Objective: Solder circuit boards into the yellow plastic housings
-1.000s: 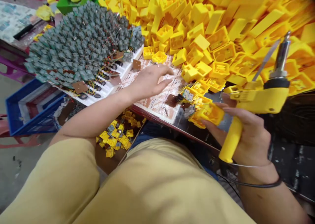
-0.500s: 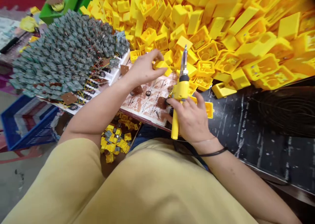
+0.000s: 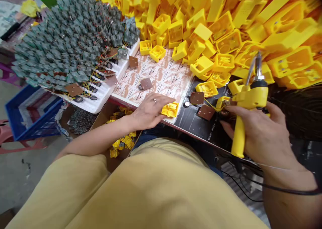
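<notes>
My left hand rests at the near table edge, fingers closed on a small yellow plastic housing. My right hand grips the yellow handle of a soldering gun, its metal tip pointing up. Its fingertips also touch a wired yellow piece beside two small brown circuit boards lying on the black mat.
A huge heap of yellow housings fills the back. A mound of grey-green circuit boards sits on a white tray at left. A blue crate stands on the floor; finished yellow pieces lie in a box below the table.
My left hand brought a yellow housing from the pile to the near table edge. My right hand with the soldering gun moved right, away from the centre.
</notes>
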`<action>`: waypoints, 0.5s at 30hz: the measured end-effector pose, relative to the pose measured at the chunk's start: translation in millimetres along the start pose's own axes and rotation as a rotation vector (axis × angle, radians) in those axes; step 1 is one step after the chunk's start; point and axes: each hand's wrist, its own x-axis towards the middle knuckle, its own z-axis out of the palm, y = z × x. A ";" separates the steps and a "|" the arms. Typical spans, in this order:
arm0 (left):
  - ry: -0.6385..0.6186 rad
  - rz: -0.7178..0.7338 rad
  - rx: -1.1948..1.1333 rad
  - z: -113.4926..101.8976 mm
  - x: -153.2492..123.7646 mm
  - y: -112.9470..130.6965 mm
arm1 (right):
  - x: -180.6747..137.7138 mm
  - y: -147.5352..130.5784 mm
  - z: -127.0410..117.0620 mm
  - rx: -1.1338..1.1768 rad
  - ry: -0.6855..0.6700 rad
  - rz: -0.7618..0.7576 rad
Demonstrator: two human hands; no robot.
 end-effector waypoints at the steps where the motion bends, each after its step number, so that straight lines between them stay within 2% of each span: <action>1: 0.004 0.011 0.001 -0.7 0.6 -0.1 | -0.5 -2.5 -3.8 -0.002 -0.004 -0.042; 5: -0.034 -0.067 0.125 -2.4 4.2 6.5 | 9.1 -36.0 -2.3 0.099 0.156 -0.107; 8: -0.064 -0.137 0.373 6.5 10.1 20.8 | 20.9 -63.8 15.7 0.164 0.207 -0.138; 11: -0.019 -0.119 0.492 10.4 14.0 29.8 | 30.2 -77.7 33.5 0.076 0.233 -0.207; 13: -0.016 -0.125 0.473 -1.9 14.1 24.1 | 34.6 -81.2 40.3 0.005 0.257 -0.233; 15: -0.035 -0.250 0.498 -25.6 15.2 8.7 | 38.3 -84.0 43.9 -0.031 0.259 -0.246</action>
